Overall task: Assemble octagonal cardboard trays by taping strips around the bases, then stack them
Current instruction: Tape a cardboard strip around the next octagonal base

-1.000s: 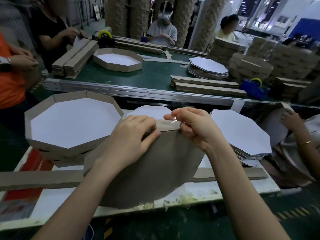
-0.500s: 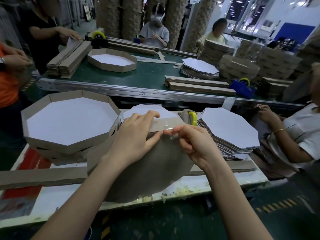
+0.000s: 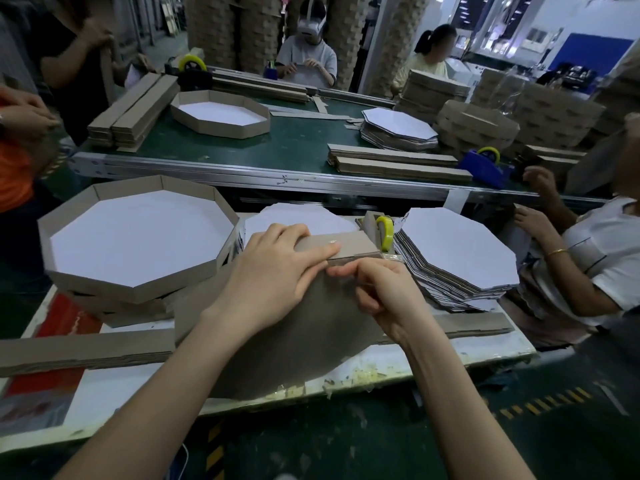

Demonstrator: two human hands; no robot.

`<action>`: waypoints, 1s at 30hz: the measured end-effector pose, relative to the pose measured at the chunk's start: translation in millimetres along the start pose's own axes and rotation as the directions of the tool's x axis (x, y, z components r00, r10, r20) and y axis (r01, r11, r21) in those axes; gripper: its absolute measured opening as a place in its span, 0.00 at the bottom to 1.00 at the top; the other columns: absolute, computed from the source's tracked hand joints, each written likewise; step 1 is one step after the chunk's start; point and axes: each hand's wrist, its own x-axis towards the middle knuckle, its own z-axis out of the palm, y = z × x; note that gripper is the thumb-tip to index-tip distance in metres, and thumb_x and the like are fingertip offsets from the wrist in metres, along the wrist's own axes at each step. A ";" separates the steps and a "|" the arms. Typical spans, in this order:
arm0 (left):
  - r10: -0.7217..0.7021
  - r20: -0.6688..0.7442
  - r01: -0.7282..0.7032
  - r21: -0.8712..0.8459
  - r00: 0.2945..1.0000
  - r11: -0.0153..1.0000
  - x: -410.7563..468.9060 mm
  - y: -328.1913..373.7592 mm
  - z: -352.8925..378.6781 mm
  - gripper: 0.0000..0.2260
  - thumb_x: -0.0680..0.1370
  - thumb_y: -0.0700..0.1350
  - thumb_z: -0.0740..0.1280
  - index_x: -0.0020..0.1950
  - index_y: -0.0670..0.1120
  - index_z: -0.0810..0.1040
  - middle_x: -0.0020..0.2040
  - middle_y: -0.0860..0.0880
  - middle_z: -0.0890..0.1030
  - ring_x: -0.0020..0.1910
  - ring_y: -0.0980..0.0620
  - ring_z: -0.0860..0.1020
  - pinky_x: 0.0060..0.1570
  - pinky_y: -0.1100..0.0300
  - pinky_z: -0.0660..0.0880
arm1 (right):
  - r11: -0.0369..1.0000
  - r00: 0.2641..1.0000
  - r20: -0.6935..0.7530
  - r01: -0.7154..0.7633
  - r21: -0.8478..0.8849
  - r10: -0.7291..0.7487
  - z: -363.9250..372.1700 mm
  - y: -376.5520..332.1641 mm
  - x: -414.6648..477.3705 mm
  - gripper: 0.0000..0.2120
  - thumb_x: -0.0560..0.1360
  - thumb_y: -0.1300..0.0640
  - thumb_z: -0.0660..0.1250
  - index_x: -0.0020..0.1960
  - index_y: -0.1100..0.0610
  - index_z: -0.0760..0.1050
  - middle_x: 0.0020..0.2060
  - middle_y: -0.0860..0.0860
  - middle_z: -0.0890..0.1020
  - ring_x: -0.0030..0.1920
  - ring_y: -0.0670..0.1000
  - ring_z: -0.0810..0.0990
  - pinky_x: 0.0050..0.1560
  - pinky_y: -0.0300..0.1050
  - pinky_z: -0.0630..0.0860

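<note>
A tilted octagonal base [image 3: 294,344] stands on edge on the white table, its brown back toward me. A brown cardboard strip [image 3: 356,244] lies along its top edge. My left hand [image 3: 273,271] rests over that edge, straight fingers pressing on the strip and thumb on the base's back. A piece of clear tape [image 3: 349,262] spans the seam between strip and base. My right hand [image 3: 377,289] pinches the tape's lower end against the base's back, with curled fingers. A stack of finished trays [image 3: 79,275] sits to the left.
A yellow tape dispenser [image 3: 385,233] stands just behind the strip, between two piles of white octagonal bases [image 3: 457,251]. Long strips [image 3: 86,351] lie across the table's front. A person [image 3: 595,244] sits close at the right. A green conveyor [image 3: 298,147] with another tray runs behind.
My right hand has come down from the strip's top to the base's back, drawing the tape over the seam. My left fingers have stretched further right along the strip.
</note>
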 end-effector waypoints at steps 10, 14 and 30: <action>-0.166 -0.088 0.152 -0.142 0.982 0.978 13.4 13.1 -1.3 0.17 0.76 0.59 0.56 0.60 0.65 0.79 0.60 0.54 0.81 0.59 0.49 0.76 0.56 0.54 0.69 | 0.997 0.997 0.018 0.072 0.036 -0.073 1.2 17.5 14.5 0.14 0.64 0.59 0.61 0.37 0.59 0.85 0.38 0.67 0.72 0.19 0.48 0.61 0.24 0.37 0.59; -0.198 -0.170 0.179 -0.121 0.965 0.976 20.7 19.3 4.3 0.13 0.76 0.65 0.61 0.50 0.64 0.83 0.45 0.53 0.83 0.47 0.48 0.79 0.44 0.56 0.68 | 0.994 0.994 0.020 0.107 -0.035 -0.107 0.1 14.0 14.6 0.12 0.62 0.59 0.60 0.32 0.58 0.83 0.30 0.63 0.76 0.19 0.48 0.61 0.23 0.36 0.59; -0.081 -0.021 0.083 0.113 0.997 0.990 17.1 14.0 4.6 0.23 0.75 0.65 0.61 0.68 0.60 0.72 0.58 0.56 0.78 0.57 0.50 0.74 0.51 0.54 0.69 | 0.901 0.874 -0.233 0.388 -0.195 -0.426 -42.0 -11.3 42.8 0.19 0.69 0.65 0.56 0.22 0.53 0.74 0.27 0.69 0.75 0.22 0.48 0.65 0.25 0.37 0.61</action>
